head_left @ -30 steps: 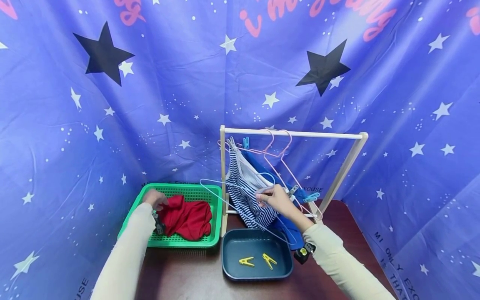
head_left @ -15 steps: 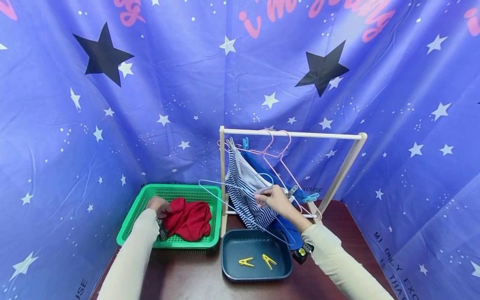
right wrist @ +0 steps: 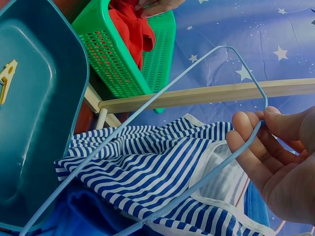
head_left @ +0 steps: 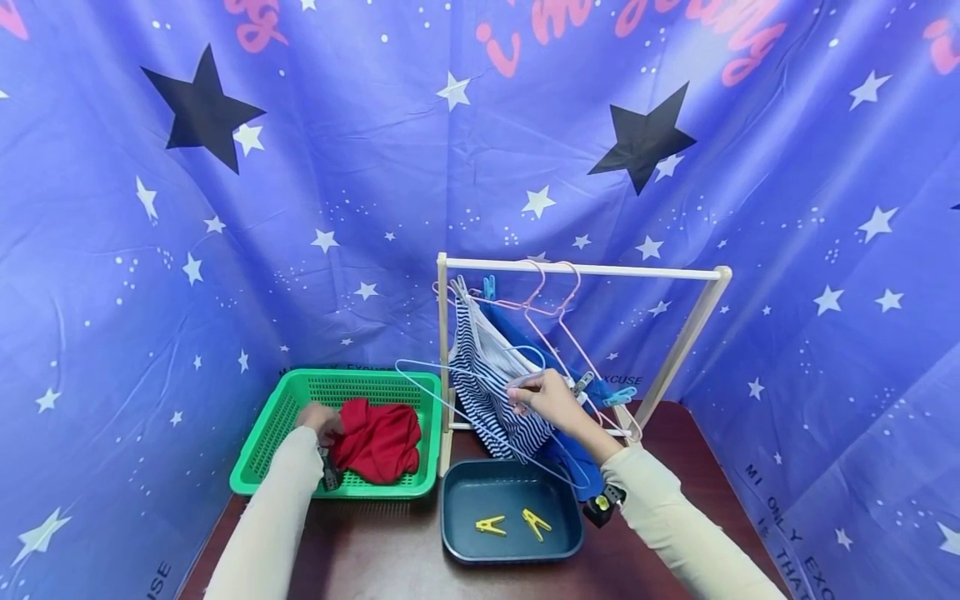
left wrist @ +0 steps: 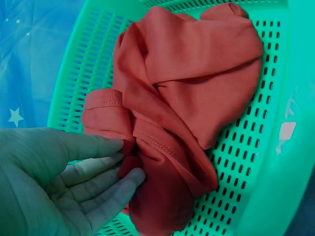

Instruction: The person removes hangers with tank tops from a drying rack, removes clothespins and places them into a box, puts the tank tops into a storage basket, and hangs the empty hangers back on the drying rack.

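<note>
My left hand is inside the green basket, at the left edge of a crumpled red garment. In the left wrist view, its thumb and fingers pinch a fold of that red cloth beside a ribbed edge. My right hand holds a light blue wire hanger in front of the drying rack. The right wrist view shows thumb and fingers gripping the hanger near its neck. Behind it hangs a navy-and-white striped garment, clipped by a grey clothespin.
A wooden rack stands behind, bearing pink hangers and a blue garment. Light blue clothespins clip cloth there. In front, a dark tray holds two yellow clothespins. A starred curtain surrounds the brown table.
My left hand has moved slightly right and down in the basket, to the red garment's left edge. The right hand keeps the hanger in nearly the same place.
</note>
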Demonstrator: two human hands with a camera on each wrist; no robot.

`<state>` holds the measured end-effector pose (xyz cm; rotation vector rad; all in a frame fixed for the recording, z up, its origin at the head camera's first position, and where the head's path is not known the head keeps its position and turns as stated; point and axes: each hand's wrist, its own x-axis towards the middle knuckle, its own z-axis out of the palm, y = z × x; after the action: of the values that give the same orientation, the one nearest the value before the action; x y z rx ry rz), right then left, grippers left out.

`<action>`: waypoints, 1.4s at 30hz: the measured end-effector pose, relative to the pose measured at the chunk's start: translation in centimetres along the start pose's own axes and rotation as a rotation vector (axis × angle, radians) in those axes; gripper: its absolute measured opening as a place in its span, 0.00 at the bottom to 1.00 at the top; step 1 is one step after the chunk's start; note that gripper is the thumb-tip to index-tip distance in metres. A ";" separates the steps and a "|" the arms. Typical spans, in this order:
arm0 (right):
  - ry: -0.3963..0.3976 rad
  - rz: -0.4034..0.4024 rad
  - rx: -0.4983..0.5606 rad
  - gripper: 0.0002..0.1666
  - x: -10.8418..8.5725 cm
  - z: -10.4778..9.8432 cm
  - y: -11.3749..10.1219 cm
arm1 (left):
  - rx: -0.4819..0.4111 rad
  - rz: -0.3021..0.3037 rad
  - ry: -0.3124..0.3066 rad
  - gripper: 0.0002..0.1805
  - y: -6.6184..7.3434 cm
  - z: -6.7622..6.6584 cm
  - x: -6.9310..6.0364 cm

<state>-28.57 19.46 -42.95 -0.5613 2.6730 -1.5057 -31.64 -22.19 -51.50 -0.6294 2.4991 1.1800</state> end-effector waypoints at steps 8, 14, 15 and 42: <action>-0.006 0.013 0.026 0.12 -0.1 0.3 -0.3 | 0.021 -0.027 -0.032 0.14 -0.5 0.4 -0.1; -0.009 0.009 0.009 0.12 0.1 0.4 -0.6 | 0.047 -0.034 -0.019 0.10 -0.7 0.9 0.4; -0.011 0.010 0.006 0.12 0.1 0.4 -0.6 | 0.045 -0.032 -0.022 0.10 -0.8 1.0 0.6; -0.013 0.017 -0.058 0.11 0.8 0.2 -0.5 | 0.057 -0.023 -0.104 0.18 -1.4 2.5 3.6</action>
<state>-29.13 18.83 -42.52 -0.5472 2.7124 -1.4196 -33.81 -21.97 -55.58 -0.5655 2.4232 1.1001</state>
